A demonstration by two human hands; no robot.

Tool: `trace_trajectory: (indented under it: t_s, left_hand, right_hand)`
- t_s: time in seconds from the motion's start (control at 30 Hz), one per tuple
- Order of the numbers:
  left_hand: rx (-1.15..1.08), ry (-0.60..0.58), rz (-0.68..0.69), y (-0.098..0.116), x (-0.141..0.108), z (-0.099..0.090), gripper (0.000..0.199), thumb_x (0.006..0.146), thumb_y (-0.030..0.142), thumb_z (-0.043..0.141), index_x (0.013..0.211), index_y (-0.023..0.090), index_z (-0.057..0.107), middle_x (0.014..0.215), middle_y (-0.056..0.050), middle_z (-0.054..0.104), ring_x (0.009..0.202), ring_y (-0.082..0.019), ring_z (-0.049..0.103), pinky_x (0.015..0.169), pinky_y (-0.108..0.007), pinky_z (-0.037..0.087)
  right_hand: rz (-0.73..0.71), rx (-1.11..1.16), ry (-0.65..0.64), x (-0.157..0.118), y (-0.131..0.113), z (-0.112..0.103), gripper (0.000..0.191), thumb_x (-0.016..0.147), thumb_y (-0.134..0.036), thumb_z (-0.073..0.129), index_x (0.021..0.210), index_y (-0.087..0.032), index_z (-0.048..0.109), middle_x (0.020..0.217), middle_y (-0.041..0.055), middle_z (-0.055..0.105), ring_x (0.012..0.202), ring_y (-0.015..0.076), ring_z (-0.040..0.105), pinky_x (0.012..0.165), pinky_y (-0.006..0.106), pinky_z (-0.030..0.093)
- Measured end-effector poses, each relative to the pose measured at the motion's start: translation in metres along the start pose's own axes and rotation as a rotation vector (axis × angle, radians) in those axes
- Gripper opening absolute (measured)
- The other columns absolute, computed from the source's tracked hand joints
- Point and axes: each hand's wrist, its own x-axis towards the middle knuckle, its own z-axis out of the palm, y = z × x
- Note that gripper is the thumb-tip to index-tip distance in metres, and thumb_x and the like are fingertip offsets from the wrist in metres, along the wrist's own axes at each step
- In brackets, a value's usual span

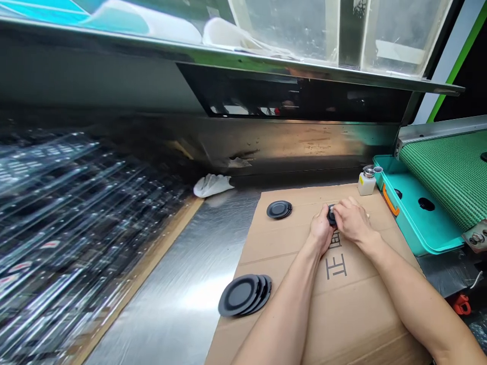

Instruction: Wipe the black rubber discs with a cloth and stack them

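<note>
Over the far half of a cardboard sheet, my two hands meet around a small black round disc. My left hand is closed on the disc's left side, thumb up. From the right, my right hand presses its fingers against the disc's face; whether a small tool or cloth is in them is hidden. A short stack of black round discs lies left of my hands. Nearer to me, larger-looking black discs overlap in a fanned pile beside my left forearm.
A small white pump bottle stands at the sheet's far right corner. Beyond it, a teal bin with discs inside sits beneath a green conveyor belt. Shiny plastic-wrapped stacks fill the left. A crumpled white glove-like cloth lies on the metal table.
</note>
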Motion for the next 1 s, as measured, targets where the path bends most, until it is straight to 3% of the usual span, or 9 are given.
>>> trace_trajectory:
  t_s: [0.13, 0.23, 0.37, 0.5, 0.77, 1.0]
  left_hand:
    - [-0.019, -0.046, -0.018, 0.0, -0.001, -0.002, 0.023, 0.091, 0.034, 0.061, 0.082, 0.013, 0.066, 0.08, -0.007, 0.073, 0.085, -0.02, 0.07, 0.082, -0.031, 0.055]
    - [0.01, -0.046, 0.023, -0.001, -0.002, -0.001, 0.024, 0.091, 0.035, 0.063, 0.081, 0.013, 0.067, 0.077, -0.006, 0.072, 0.085, -0.02, 0.07, 0.083, -0.031, 0.055]
    - [-0.043, -0.037, -0.006, 0.001, -0.002, 0.001, 0.03, 0.099, 0.033, 0.049, 0.086, 0.013, 0.067, 0.082, -0.006, 0.072, 0.083, -0.016, 0.068, 0.084, -0.028, 0.055]
    - [-0.022, -0.051, -0.033, 0.004, -0.003, 0.002, 0.038, 0.103, 0.034, 0.039, 0.088, 0.012, 0.066, 0.084, -0.007, 0.072, 0.083, -0.016, 0.068, 0.084, -0.03, 0.056]
    - [0.066, -0.035, -0.008, 0.005, -0.007, 0.007, 0.038, 0.102, 0.03, 0.042, 0.086, 0.008, 0.069, 0.08, -0.01, 0.073, 0.076, -0.017, 0.069, 0.075, -0.031, 0.058]
    - [0.012, -0.042, -0.023, 0.008, -0.007, 0.003, 0.041, 0.103, 0.028, 0.038, 0.083, 0.007, 0.067, 0.08, -0.012, 0.074, 0.079, -0.02, 0.071, 0.078, -0.037, 0.059]
  right_hand:
    - [-0.113, 0.07, -0.062, -0.002, -0.004, 0.0, 0.019, 0.097, -0.021, 0.051, 0.088, -0.023, 0.067, 0.093, 0.0045, 0.064, 0.093, 0.0207, 0.051, 0.078, 0.031, 0.042]
    - [-0.04, 0.025, 0.024, -0.001, -0.006, 0.004, 0.022, 0.099, -0.021, 0.046, 0.091, -0.023, 0.067, 0.095, 0.0059, 0.064, 0.095, 0.0219, 0.051, 0.079, 0.032, 0.041]
    - [0.008, -0.028, 0.083, 0.008, -0.006, 0.012, 0.025, 0.101, -0.025, 0.043, 0.095, -0.022, 0.068, 0.099, 0.0074, 0.064, 0.097, 0.0229, 0.051, 0.081, 0.033, 0.041]
    - [0.081, -0.043, 0.064, 0.009, -0.002, 0.012, 0.026, 0.101, -0.028, 0.044, 0.098, -0.021, 0.068, 0.099, 0.0075, 0.064, 0.099, 0.0226, 0.051, 0.082, 0.032, 0.04]
    - [0.238, -0.021, 0.016, -0.003, 0.006, 0.003, 0.027, 0.102, -0.029, 0.044, 0.103, -0.021, 0.069, 0.101, 0.0066, 0.066, 0.101, 0.021, 0.055, 0.08, 0.029, 0.041]
    - [0.252, 0.015, -0.035, -0.011, 0.011, 0.006, 0.024, 0.099, -0.027, 0.047, 0.098, -0.019, 0.07, 0.099, 0.0079, 0.067, 0.098, 0.0206, 0.058, 0.085, 0.029, 0.042]
